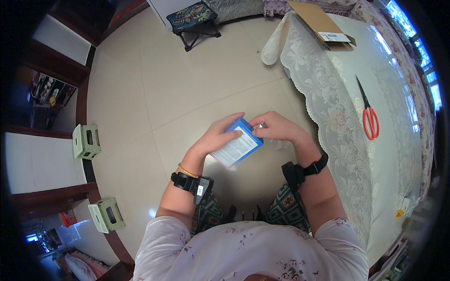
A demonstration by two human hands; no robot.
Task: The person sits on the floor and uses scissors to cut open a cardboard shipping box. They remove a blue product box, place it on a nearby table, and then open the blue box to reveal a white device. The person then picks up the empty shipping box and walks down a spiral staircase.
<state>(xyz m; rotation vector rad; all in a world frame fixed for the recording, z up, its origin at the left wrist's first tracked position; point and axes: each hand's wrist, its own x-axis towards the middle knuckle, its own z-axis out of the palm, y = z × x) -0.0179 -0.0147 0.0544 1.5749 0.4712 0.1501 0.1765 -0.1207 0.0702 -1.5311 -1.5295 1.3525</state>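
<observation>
A small blue-and-white box with a printed panel is held in front of me, above the tiled floor. My left hand grips its left side, thumb lying across the printed face. At the box's upper right edge is my right hand, thumb and forefinger pinched on a small piece of clear, shiny plastic wrap. More see-through film seems to hang below the right hand, though its outline is faint. The fingers behind the box are hidden.
To my right a table with a lace cloth carries red-handled scissors and an opened cardboard box. A folding stool stands ahead. Two green plastic stools are by the left wall.
</observation>
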